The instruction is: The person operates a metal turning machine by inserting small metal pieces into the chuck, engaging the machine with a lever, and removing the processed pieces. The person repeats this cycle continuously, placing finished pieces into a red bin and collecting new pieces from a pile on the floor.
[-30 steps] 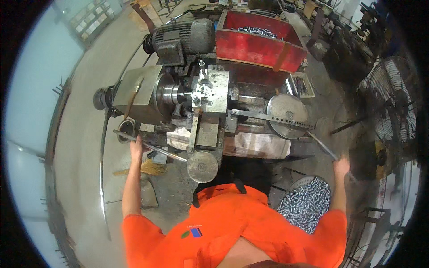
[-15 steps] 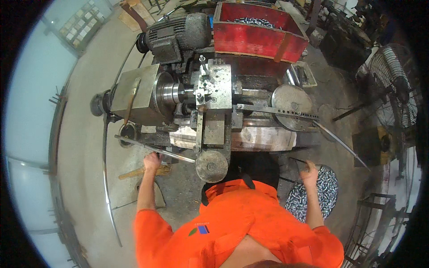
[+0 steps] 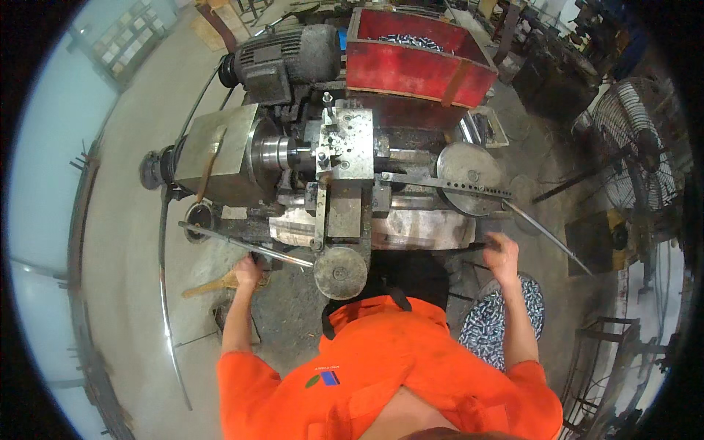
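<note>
My left hand [image 3: 248, 271] is closed at the machine's front left, just below a long metal lever rod [image 3: 249, 244]; a small dark shape shows at its fingertips, too small to name. My right hand [image 3: 501, 258] has its fingers curled in by the front right edge of the machine; what they hold, if anything, is hidden. Under my right forearm lies a round heap of small shiny metal pieces [image 3: 480, 326]. Ahead stands a lathe-like machine with a steel chuck [image 3: 273, 154], a tool block [image 3: 347, 147] and a round handwheel disc [image 3: 471, 176] with another lever rod [image 3: 546, 236].
A red metal bin [image 3: 418, 70] with more small metal pieces stands behind the machine, beside a grey electric motor [image 3: 290, 62]. A caged fan [image 3: 634, 147] is at the far right. A round plate [image 3: 340, 273] juts toward my body. A long rod [image 3: 167, 315] stands left.
My right hand has moved up and slightly left, from above the heap to the machine's front edge, its fingers curling more. My left hand has hardly moved. The whole view has shifted slightly.
</note>
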`<state>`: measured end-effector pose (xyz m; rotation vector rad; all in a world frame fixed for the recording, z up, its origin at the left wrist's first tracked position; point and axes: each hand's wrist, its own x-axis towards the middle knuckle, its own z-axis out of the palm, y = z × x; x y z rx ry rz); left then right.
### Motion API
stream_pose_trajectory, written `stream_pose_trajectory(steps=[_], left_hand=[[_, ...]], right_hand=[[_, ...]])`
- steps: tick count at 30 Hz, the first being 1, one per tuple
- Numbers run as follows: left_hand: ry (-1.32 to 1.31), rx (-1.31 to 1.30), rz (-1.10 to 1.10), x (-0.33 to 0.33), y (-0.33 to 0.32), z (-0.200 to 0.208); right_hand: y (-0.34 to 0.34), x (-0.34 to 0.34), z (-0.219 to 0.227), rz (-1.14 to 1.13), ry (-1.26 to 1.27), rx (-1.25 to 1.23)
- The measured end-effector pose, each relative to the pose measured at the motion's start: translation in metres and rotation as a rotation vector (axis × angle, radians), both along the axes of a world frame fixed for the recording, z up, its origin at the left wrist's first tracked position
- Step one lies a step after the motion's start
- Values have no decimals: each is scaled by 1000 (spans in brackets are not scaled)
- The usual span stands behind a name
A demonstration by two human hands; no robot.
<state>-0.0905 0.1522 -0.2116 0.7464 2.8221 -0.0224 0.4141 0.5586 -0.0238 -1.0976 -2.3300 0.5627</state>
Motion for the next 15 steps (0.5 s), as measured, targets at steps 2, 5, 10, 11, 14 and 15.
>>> stream_pose_trajectory(steps=[2,5,10,11,14,15], left_hand=[[-12,103,12,0,-12,-7],[-201,157,0,-11,-38,10],[175,375,14,-22,-79,163],[221,357,117,-18,-77,201],[471,465,214,-12,-130,242],[523,418,251,-5,-143,249]], right_hand=[[5,-49,35,116,88,55],[0,-142,87,291,77,18],[-33,-301,133,736,62,199],[-34,-328,123,780,117,321],[-52,-381,115,738,-237,303],[-58,-391,113,733,-298,299]])
